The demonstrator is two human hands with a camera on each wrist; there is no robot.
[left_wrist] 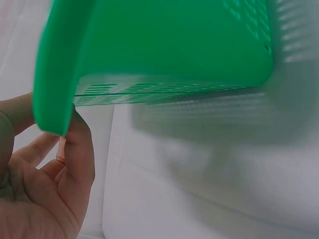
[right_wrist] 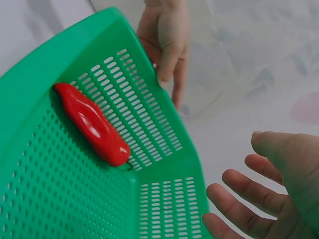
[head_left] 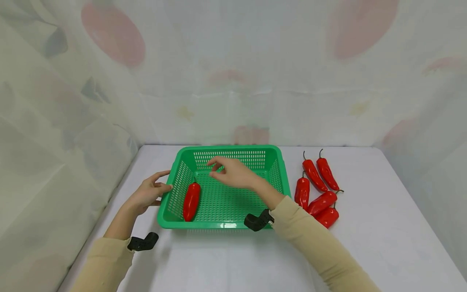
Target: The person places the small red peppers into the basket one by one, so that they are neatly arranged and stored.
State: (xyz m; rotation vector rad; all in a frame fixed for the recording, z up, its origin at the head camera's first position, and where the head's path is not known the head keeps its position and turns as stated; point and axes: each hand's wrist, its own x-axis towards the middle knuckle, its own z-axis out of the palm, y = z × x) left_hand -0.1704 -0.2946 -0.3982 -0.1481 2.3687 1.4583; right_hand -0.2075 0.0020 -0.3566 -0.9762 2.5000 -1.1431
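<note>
A green plastic basket [head_left: 215,225] with slotted walls stands on the white table. At its left side my left hand [head_left: 146,194] holds the rim, the thumb over the top and fingers beneath, as the left wrist view of the basket rim [left_wrist: 57,94] shows. One red chili pepper [head_left: 191,201] lies inside, along the left wall, its stem toward the back. My right hand [head_left: 235,173] hovers over the basket, fingers loosely bent and holding nothing. In the right wrist view its fingers [right_wrist: 244,216] are spread apart from the pepper [right_wrist: 94,127].
Several more red chili peppers [head_left: 326,170] lie in a group on the table just right of the basket, some touching. The right forearm partly covers the nearest ones. Patterned cloth [head_left: 230,105] hangs behind the table [head_left: 379,211] and along its sides.
</note>
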